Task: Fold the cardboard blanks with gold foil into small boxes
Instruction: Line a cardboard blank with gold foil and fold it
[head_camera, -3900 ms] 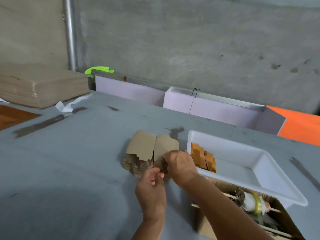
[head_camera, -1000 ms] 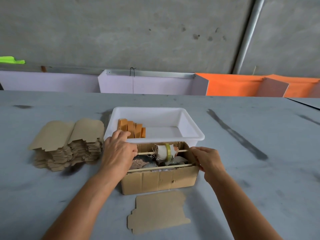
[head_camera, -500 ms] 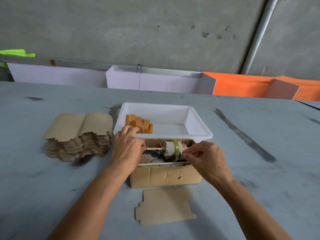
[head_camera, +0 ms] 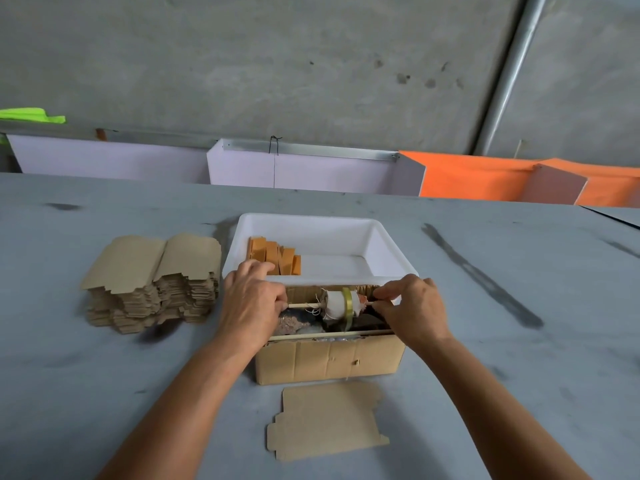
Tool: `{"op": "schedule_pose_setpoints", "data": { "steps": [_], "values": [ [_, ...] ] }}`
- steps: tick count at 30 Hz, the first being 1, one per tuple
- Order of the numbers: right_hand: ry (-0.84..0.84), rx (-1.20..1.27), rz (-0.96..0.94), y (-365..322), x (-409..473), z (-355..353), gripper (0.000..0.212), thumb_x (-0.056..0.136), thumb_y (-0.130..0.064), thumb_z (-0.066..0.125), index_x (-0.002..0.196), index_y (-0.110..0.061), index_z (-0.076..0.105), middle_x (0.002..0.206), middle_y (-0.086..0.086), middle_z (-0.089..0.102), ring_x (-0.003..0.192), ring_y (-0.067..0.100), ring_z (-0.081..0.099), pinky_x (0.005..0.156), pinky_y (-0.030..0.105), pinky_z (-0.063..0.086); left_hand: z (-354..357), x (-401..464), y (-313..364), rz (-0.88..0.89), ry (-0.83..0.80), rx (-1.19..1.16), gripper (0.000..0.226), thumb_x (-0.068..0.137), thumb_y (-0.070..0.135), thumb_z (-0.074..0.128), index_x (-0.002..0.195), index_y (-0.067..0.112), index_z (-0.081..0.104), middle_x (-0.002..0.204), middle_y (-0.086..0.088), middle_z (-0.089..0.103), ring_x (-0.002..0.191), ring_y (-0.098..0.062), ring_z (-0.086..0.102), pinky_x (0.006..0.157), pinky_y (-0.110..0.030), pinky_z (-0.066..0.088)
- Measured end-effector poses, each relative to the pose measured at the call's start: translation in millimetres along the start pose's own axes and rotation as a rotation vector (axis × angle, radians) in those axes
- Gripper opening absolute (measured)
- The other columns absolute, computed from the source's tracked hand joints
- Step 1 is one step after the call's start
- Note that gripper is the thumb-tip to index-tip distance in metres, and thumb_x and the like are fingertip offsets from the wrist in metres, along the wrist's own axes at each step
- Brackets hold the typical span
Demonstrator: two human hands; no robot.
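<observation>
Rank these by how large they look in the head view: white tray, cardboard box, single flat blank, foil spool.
1. White tray
2. Cardboard box and single flat blank: alike; the blank lies nearer the camera, so unranked
3. Foil spool, clearly smallest

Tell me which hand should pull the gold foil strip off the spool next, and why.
Right, probably. The right hand already pinches the stick beside the gold foil on the spool, closer to the foil. The left hand grips the stick's far end, well placed to steady it.
</observation>
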State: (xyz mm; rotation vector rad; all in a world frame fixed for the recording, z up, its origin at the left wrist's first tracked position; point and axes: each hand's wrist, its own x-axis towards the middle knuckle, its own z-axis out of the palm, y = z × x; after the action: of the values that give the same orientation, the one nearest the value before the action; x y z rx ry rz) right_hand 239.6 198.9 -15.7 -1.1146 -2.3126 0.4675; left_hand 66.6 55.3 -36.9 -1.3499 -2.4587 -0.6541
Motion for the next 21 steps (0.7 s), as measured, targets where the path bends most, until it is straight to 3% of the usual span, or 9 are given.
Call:
{"op": "schedule_pose_setpoints", "data": {
  "steps": [7,14,21],
  "values": [
    [-0.104,-0.031,-0.207,-5.5,4.8,6.9,0.024,0.082,-0.023,0.069,0.104,-0.032,0.073,0.099,-0.002,0.054,0.095,0.017,0.037,0.074,0.021,0.03,0.4,-0.3,-1.2,0.007,0.0,0.002,0.01,0.085,0.029,0.066,0.09,0.026,0.075,0.138,0.004,0.047,0.132,-0.018,0.029,0.106,-0.035,0.02],
    [-0.132,-0.016,-0.24,-4.0,5.8,11.4,0.023,0.083,-0.022,0.069,0.103,-0.031,0.073,0.094,-0.002,0.06,0.096,0.019,0.043,0.07,0.023,0.03,2.6,1.4,-2.1,0.007,0.012,-0.013,0.008,0.084,0.027,0.069,0.088,0.026,0.075,0.136,0.005,0.049,0.131,-0.019,0.031,0.105,-0.036,0.02],
    [-0.132,-0.015,-0.235,-4.4,5.5,15.3,0.023,0.083,-0.025,0.069,0.105,-0.032,0.072,0.098,-0.004,0.059,0.097,0.018,0.044,0.085,0.035,0.04,2.9,0.3,-3.4,0.017,0.031,-0.047,0.005,0.082,0.023,0.071,0.082,0.022,0.076,0.133,0.004,0.052,0.129,-0.019,0.034,0.103,-0.036,0.02]
  ]
}}
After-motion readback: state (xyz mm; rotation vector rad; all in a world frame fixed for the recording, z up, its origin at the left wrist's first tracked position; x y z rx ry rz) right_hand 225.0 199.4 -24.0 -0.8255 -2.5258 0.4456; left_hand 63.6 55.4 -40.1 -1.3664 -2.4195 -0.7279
